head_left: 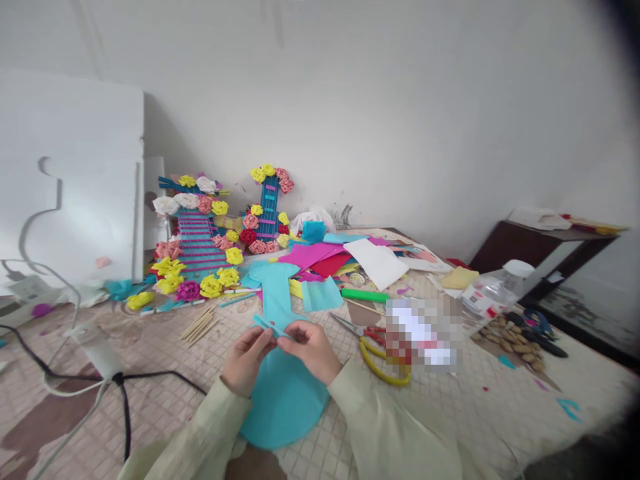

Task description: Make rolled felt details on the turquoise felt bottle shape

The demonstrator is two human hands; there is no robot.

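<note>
A narrow folded strip of turquoise paper (263, 323) is pinched between the fingertips of my left hand (249, 357) and my right hand (311, 350), which nearly touch. Beneath both hands lies a large turquoise guitar-shaped cutout (285, 407), its round end toward me and its neck pointing to the wall. Scissors with yellow and red handles (373, 357) rest to the right of my right hand. Thin wooden sticks (200, 325) lie to the left, beyond my left hand.
Two flower-trimmed craft pieces (203, 243) (269, 210) stand at the back. Coloured paper sheets (377, 263), a green tool (365, 295), a plastic bottle (487, 293) and nuts in shells (513, 340) are to the right. Cables and a white power strip (97, 350) cross the left side.
</note>
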